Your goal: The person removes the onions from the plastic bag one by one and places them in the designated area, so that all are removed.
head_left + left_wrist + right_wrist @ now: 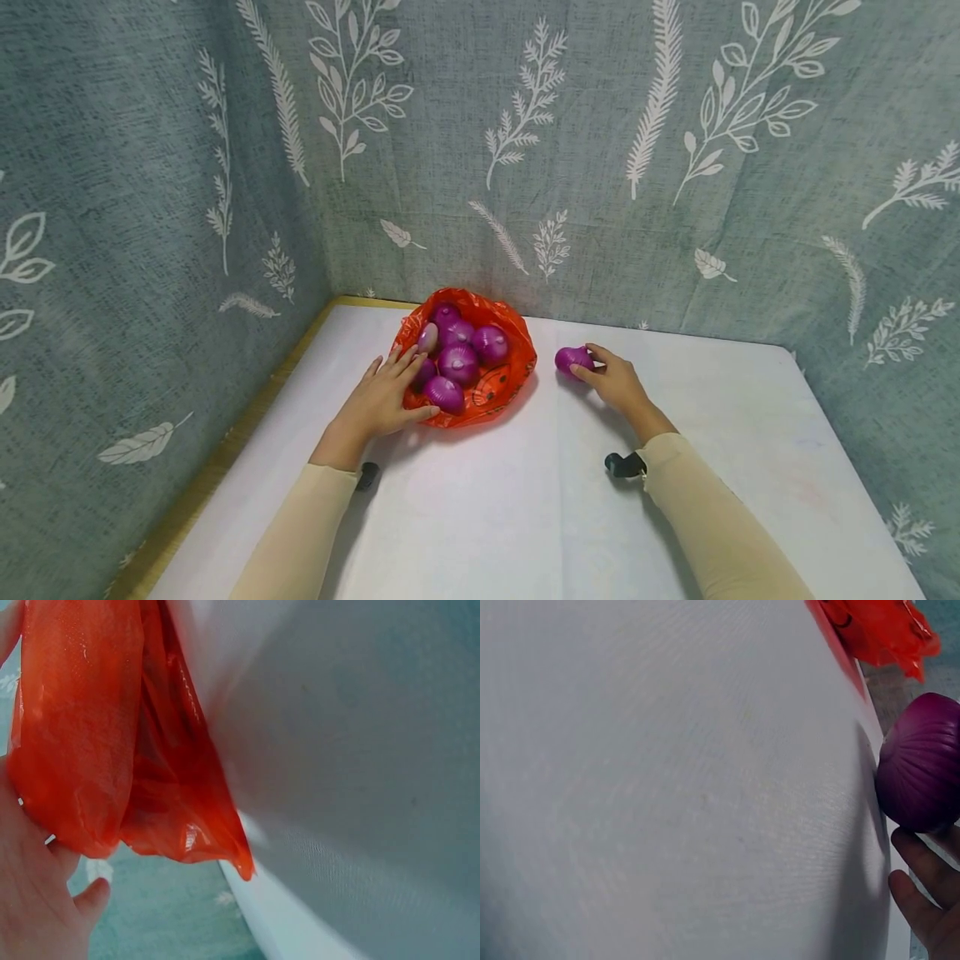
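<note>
"Your hands: how did they lie?"

"My left hand was spread, fingers over the near-side rim of the bag, thumb stretched along its front. My right hand pinched an onion between thumb and fingers."

"Where was that onion?"

"At my right fingertips, just beside the bag but apart from it. I couldn't tell whether it touched the table."

"And the other onions?"

"In the bag, between my two hands, closest to the left."

"Which step was that?"

"Handling a single onion while the left hand steadied the bag, I judged. Into the bag or out of it, I couldn't say."

"What did the next move call for?"

"A sure pinch on that round skin, I thought, and a wide bag mouth."
</note>
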### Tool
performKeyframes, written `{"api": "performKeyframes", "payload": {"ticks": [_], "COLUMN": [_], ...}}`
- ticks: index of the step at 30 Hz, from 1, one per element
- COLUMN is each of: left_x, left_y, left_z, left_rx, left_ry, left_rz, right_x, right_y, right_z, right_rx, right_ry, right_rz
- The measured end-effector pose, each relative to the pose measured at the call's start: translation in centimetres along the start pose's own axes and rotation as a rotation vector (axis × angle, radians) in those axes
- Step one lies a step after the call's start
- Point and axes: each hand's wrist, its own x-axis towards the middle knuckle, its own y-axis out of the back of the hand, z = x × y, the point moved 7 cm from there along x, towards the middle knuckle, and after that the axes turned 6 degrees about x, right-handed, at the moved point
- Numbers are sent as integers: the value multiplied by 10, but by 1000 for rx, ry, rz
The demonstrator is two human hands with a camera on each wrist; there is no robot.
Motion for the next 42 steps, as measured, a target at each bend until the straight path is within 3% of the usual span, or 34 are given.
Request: {"api": "performKeyframes", "payload": {"ticks": [6, 15, 23, 30, 42], "left_x": [0, -2, -2, -3, -2], "left_y": [1, 2, 4, 3, 1], "left_z": [0, 0, 2, 2, 1], "left_rx": [-1, 8, -5, -7, -5], "left_ry": [-3, -2, 6, 6, 9], "left_rz": [4, 4, -18, -15, -11], "right_x": [1, 3, 7, 10, 8], "right_y": [1, -4, -2, -5, -10], "right_z": [2, 1, -2, 1, 2], "right_rx": [1, -15, -108, -54, -56], "right_ry": [14, 7, 1, -13, -60], "right_rz": [-4, -94, -71, -88, -87]}}
